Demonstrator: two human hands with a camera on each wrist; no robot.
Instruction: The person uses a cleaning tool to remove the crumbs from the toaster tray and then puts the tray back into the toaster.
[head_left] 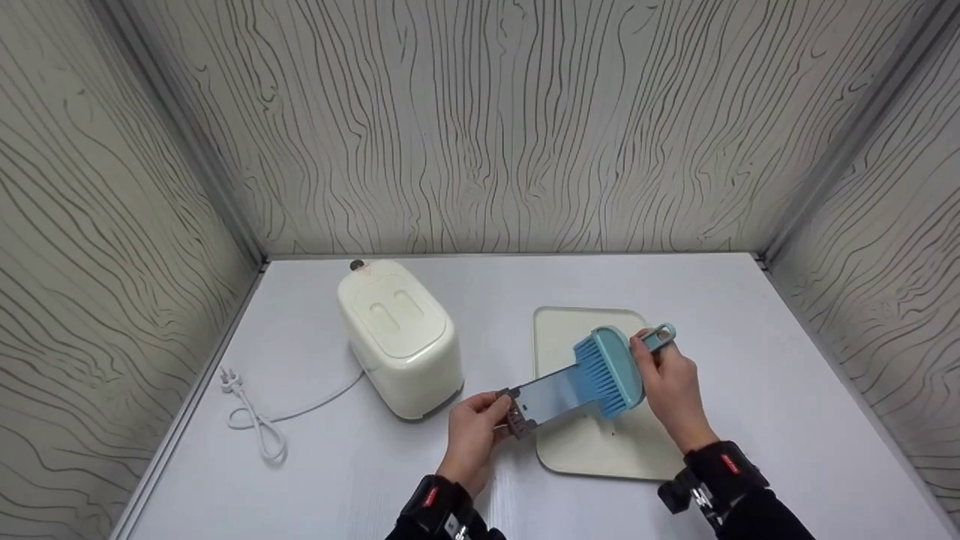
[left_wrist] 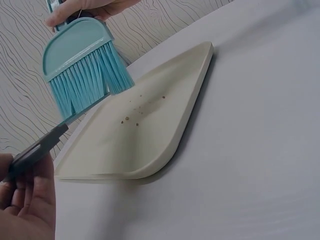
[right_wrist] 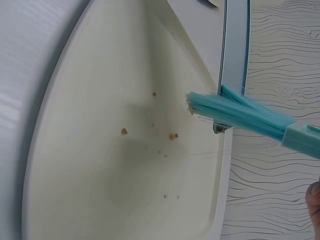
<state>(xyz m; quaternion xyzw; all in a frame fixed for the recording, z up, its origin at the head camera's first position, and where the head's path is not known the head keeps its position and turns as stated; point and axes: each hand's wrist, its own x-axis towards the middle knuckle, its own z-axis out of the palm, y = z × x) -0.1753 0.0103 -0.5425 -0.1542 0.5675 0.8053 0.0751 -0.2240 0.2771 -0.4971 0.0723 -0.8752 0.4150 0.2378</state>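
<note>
My left hand [head_left: 472, 436] pinches the dark grey end of a flat, thin crumb tray [head_left: 546, 397], thumb on top, and holds it tilted above the cream serving tray [head_left: 577, 459]. A light blue hand brush [head_left: 619, 366] is in my right hand [head_left: 673, 391], gripped by its handle. Its bristles [left_wrist: 82, 82] touch the far part of the crumb tray. Small brown crumbs [right_wrist: 173, 136] lie scattered on the serving tray below. Part of the crumb tray is hidden behind the bristles.
A cream toaster [head_left: 405, 337] with a lid over its top stands on the white table [head_left: 337, 480], left of my hands. Its white cord [head_left: 322, 405] runs left to a plug [head_left: 231, 381]. Wood-patterned walls [head_left: 480, 127] enclose the table at the back and sides.
</note>
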